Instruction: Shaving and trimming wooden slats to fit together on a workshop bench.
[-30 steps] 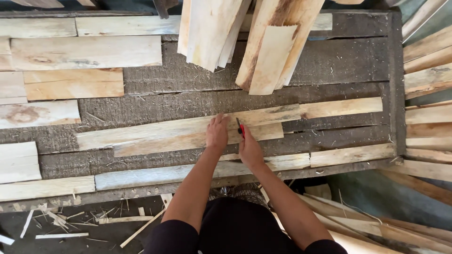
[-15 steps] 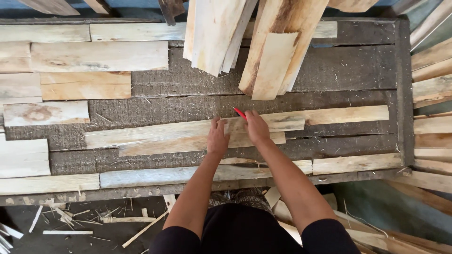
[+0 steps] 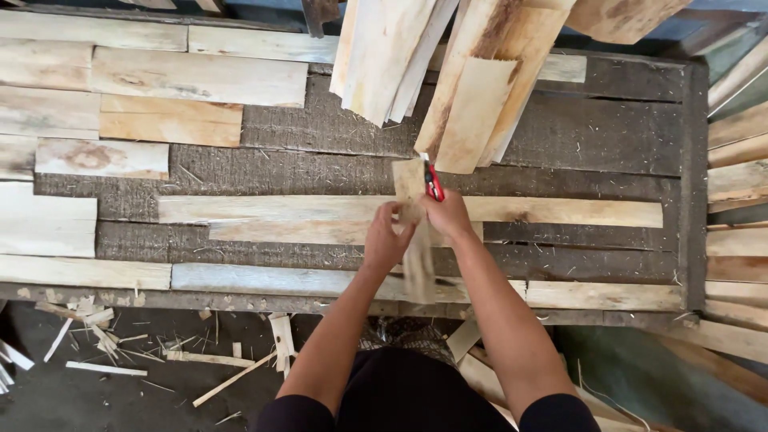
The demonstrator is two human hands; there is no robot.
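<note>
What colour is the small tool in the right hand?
Red, with a dark edge; the tool shows in the head view.

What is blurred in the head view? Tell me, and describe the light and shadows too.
Head view: even, soft daylight, no glare or hard shadows; the thin wood strip between the left hand and right hand is smeared by motion blur; the red tool and the planks on the dark table are sharp.

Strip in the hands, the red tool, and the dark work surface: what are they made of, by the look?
Strip: thin raw wood, pale, unfinished, with visible grain; blurred, so its surface is unclear.
Red tool in the right hand: probably plastic-bodied, given the solid red; too small to be sure.
Work surface: dark, coarse, fibrous texture, possibly rough board or matting.
Left hand also grips the strip.
</note>
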